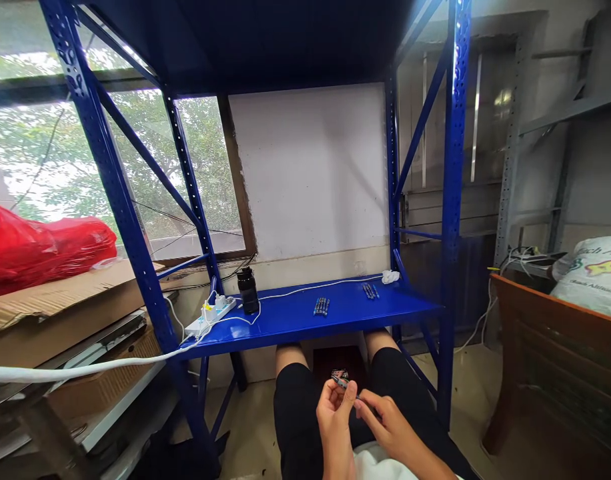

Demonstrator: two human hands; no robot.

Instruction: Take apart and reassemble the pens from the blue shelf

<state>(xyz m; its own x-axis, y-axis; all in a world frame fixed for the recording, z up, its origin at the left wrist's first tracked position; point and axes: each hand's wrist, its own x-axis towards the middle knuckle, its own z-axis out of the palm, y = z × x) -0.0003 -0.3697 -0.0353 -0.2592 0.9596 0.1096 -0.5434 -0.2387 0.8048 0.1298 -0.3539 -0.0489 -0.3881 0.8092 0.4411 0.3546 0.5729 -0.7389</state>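
Note:
Above my lap, my left hand (335, 413) is closed round a slim dark pen (340, 381) with a greyish band, its upper end sticking out past the fingers. My right hand (385, 417) pinches at the pen's lower end, close beside the left thumb. Fingers cover most of the pen's length. On the blue shelf, a row of several similar dark pens with blue ends (321, 307) lies in front of me. Another small group of dark pens (370, 291) lies farther back to the right.
On the blue shelf (285, 325), a black bottle (247, 291) stands near a white power strip (210, 316) with cables. A crumpled white wad (390, 276) lies at the back right. Below, a dark red box (325, 360) sits between my legs. Blue posts (450, 200) flank me.

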